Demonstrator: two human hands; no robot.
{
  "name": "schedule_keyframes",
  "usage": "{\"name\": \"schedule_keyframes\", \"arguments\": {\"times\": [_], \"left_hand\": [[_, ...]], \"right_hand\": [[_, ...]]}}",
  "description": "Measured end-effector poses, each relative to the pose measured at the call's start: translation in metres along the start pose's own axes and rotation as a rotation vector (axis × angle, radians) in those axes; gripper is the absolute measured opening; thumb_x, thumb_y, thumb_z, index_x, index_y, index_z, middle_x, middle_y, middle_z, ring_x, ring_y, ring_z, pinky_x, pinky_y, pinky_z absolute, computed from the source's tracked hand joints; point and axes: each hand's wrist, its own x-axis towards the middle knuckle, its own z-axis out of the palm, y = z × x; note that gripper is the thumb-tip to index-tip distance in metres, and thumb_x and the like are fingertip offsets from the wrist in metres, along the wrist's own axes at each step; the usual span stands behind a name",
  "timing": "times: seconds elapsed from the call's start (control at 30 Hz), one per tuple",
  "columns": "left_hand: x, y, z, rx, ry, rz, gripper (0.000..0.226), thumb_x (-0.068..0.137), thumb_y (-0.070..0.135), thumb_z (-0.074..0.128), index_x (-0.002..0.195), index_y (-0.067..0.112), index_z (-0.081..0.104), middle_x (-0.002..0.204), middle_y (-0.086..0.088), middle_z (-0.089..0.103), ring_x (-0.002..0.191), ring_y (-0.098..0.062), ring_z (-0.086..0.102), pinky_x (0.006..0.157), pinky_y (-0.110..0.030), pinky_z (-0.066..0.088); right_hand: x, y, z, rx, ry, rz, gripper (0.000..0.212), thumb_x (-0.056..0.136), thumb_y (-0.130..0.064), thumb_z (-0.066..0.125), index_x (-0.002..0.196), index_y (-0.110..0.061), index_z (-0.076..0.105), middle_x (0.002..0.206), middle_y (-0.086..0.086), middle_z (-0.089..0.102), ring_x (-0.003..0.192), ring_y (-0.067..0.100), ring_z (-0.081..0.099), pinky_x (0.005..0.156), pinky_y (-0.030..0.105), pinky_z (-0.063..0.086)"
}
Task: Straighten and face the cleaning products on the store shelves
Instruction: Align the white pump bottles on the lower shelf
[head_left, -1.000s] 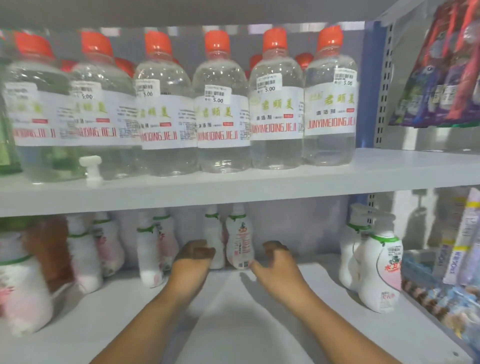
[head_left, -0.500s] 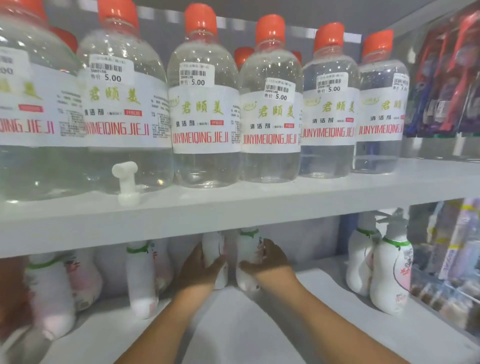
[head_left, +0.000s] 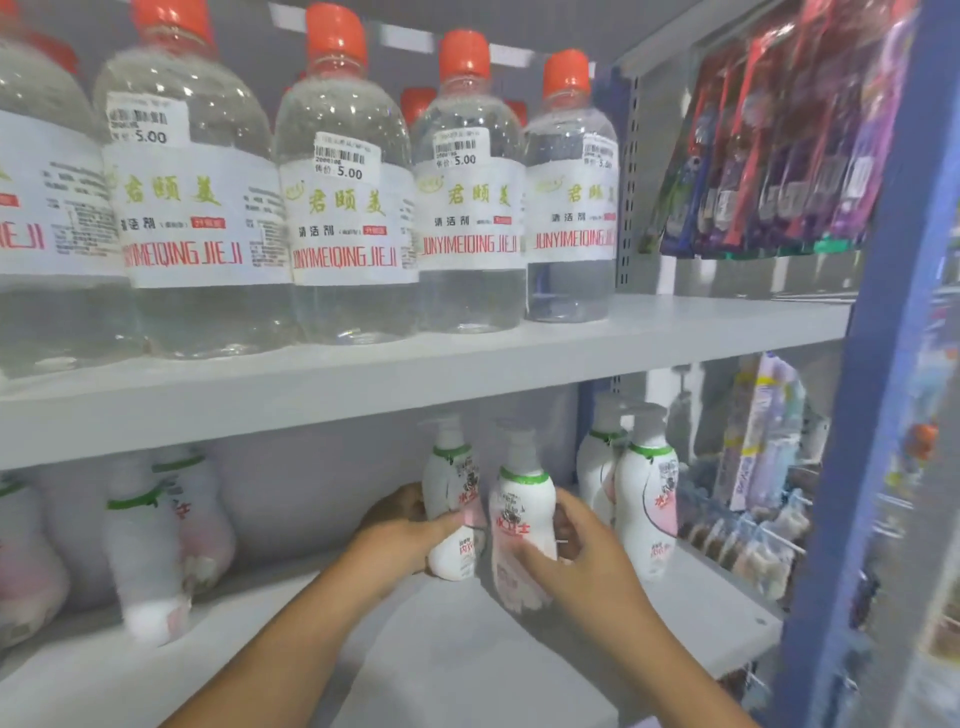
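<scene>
Lower shelf (head_left: 467, 649), left to right. Blurred white pump bottles (head_left: 145, 551) stand toward the back wall at far left, well apart from the working pair. The left hand (head_left: 400, 535) grips the left pump bottle (head_left: 453, 499), fingers wrapped behind its waist and thumb across the label. Just beside it, the right hand (head_left: 582, 566) grips the right pump bottle (head_left: 522, 519), thumb over the lower front and fingers curled round the far side; this bottle sits slightly nearer the camera, and whether its base rests on the shelf cannot be told. Further right, a standing pair of bottles (head_left: 644, 493) lies close to the right hand.

Suggested technique: keep each bottle upright, turn it by the waist until the red lettering faces outward, then slide both toward the front edge as a level row. Open shelf surface lies in front and to the left; clearance is tightest on the right, and the upper shelf (head_left: 415, 384) hangs just above the pump heads.
</scene>
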Motion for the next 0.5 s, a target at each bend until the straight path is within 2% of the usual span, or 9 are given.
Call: {"name": "schedule_keyframes", "arguments": {"times": [0.07, 0.1, 0.2, 0.23, 0.3, 0.37, 0.43, 0.5], "left_hand": [[0.005, 0.001, 0.005, -0.024, -0.037, -0.008, 0.071, 0.053, 0.052, 0.086, 0.116, 0.024, 0.069, 0.104, 0.002, 0.08, 0.091, -0.016, 0.078, 0.074, -0.037, 0.065], [0.007, 0.0, 0.01, -0.028, -0.041, -0.005, 0.073, 0.051, 0.054, 0.086, 0.116, 0.025, 0.069, 0.104, 0.003, 0.08, 0.092, -0.017, 0.078, 0.077, -0.038, 0.065], [0.011, -0.012, 0.025, -0.086, -0.005, 0.013, 0.06, 0.064, 0.045, 0.088, 0.117, 0.026, 0.069, 0.108, 0.002, 0.079, 0.097, -0.022, 0.078, 0.084, -0.044, 0.063], [0.01, -0.015, 0.029, -0.095, 0.011, 0.031, 0.048, 0.073, 0.037, 0.087, 0.116, 0.026, 0.07, 0.109, 0.002, 0.079, 0.097, -0.022, 0.078, 0.081, -0.043, 0.064], [0.009, -0.022, 0.035, -0.043, 0.039, 0.096, 0.032, 0.086, 0.021, 0.078, 0.115, 0.031, 0.069, 0.108, 0.005, 0.078, 0.097, -0.02, 0.077, 0.074, -0.033, 0.064], [0.008, -0.027, 0.038, 0.034, 0.055, 0.134, 0.032, 0.092, 0.014, 0.073, 0.117, 0.033, 0.067, 0.107, 0.008, 0.078, 0.099, -0.017, 0.076, 0.077, -0.031, 0.062], [0.008, -0.031, 0.041, 0.004, 0.068, 0.13, 0.032, 0.096, 0.008, 0.069, 0.12, 0.028, 0.065, 0.109, 0.005, 0.078, 0.102, -0.019, 0.075, 0.085, -0.042, 0.062], [0.008, -0.031, 0.044, -0.055, 0.056, 0.135, 0.031, 0.098, 0.005, 0.065, 0.122, 0.026, 0.064, 0.111, 0.002, 0.077, 0.103, -0.021, 0.075, 0.081, -0.042, 0.063]], "right_hand": [[-0.005, 0.002, -0.015, 0.013, -0.039, -0.024, 0.047, 0.088, -0.031, 0.077, 0.12, -0.06, 0.059, 0.117, -0.023, 0.072, 0.109, -0.002, 0.068, 0.086, 0.015, 0.055], [-0.007, 0.004, -0.022, 0.03, -0.058, -0.027, 0.051, 0.09, -0.027, 0.074, 0.123, -0.061, 0.056, 0.122, -0.025, 0.07, 0.114, -0.004, 0.066, 0.088, 0.011, 0.052], [-0.012, 0.011, -0.032, 0.07, -0.054, -0.044, 0.065, 0.096, -0.014, 0.061, 0.145, -0.053, 0.043, 0.138, -0.029, 0.059, 0.13, -0.009, 0.053, 0.095, 0.004, 0.044], [-0.013, 0.013, -0.031, 0.031, -0.006, -0.06, 0.068, 0.095, -0.016, 0.063, 0.148, -0.051, 0.039, 0.142, -0.029, 0.056, 0.133, -0.009, 0.049, 0.097, 0.005, 0.043], [-0.018, 0.016, -0.023, -0.17, 0.127, -0.058, 0.081, 0.089, -0.031, 0.075, 0.155, -0.046, 0.031, 0.144, -0.023, 0.046, 0.135, -0.006, 0.042, 0.105, 0.017, 0.043], [-0.022, 0.015, -0.015, -0.405, 0.221, -0.016, 0.098, 0.079, -0.046, 0.081, 0.158, -0.042, 0.024, 0.131, -0.017, 0.036, 0.128, 0.002, 0.036, 0.098, 0.027, 0.044], [-0.022, 0.017, -0.009, -0.494, 0.256, 0.001, 0.088, 0.076, -0.052, 0.081, 0.149, -0.037, 0.035, 0.118, -0.016, 0.032, 0.125, 0.011, 0.039, 0.085, 0.027, 0.041], [-0.021, 0.018, -0.007, -0.475, 0.283, -0.004, 0.068, 0.075, -0.054, 0.079, 0.132, -0.032, 0.05, 0.112, -0.015, 0.036, 0.119, 0.013, 0.045, 0.079, 0.024, 0.039]]}}
